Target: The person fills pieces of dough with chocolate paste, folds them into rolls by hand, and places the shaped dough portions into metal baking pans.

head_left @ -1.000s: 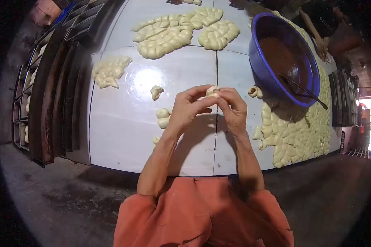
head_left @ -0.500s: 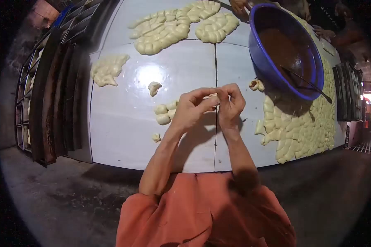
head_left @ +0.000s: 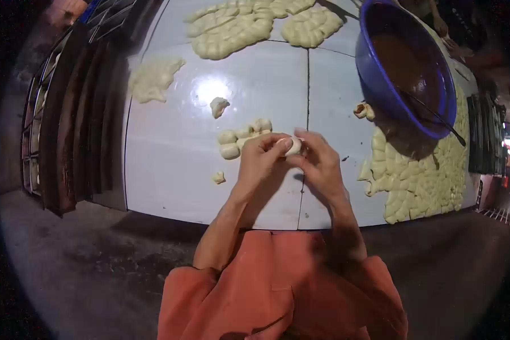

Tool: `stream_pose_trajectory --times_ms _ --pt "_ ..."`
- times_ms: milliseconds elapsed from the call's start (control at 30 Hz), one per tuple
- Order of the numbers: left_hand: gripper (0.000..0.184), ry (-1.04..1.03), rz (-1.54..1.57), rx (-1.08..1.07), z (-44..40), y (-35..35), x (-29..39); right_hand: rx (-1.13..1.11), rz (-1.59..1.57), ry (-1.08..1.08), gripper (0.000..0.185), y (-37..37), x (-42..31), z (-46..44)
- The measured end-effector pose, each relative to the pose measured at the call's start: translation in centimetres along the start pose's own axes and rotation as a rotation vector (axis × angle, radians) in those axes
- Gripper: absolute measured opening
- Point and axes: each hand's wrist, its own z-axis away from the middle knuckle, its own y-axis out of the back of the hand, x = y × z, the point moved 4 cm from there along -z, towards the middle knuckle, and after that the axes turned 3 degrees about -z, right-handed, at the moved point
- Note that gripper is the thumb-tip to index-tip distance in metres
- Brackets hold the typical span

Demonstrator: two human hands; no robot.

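A small round dough ball (head_left: 293,147) sits between my two hands above the white tabletop. My left hand (head_left: 260,161) is closed on it, thumb across its near face. My right hand (head_left: 323,161) curls around the ball's right side, its fingertips slightly blurred. Just beyond my left hand lies a cluster of dough balls (head_left: 229,151), partly hidden by that hand. A small dough scrap (head_left: 219,178) rests to the left of my left wrist, and a torn dough lump (head_left: 219,106) lies farther off.
A blue basin (head_left: 365,65) of brown filling, with a long-handled utensil (head_left: 430,110) in it, stands at right. Beside it are a filled dough piece (head_left: 364,110) and a wide sheet of dough pieces (head_left: 413,175). More dough (head_left: 232,37) lies at the back. Dark trays (head_left: 68,124) stand left.
My hands have parted slightly and turned, so the dough ball between them shows more. The right hand has shifted a little right and down. The whole view has shifted slightly.
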Motion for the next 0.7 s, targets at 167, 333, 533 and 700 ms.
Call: stream_pose_trajectory --times_ms 167,333,533,700 --pt "0.037 0.172 0.297 -0.002 2.8 0.3 -0.9 -0.291 0.238 0.053 0.027 0.6 1.4 0.7" --pt "0.059 -0.481 -0.975 0.186 3.8 3.6 5.0 -0.178 -0.156 -0.33 0.026 -0.1 3.5 -2.1" --pt "0.056 -0.722 -1.333 0.025 -1.0 3.8 5.0 -0.486 0.42 0.02 0.026 -2.3 -0.4 -3.9" --pt "0.039 -0.582 -1.361 -0.089 -1.9 3.3 5.0 -0.468 0.407 0.011 0.027 -2.6 0.1 -3.9"
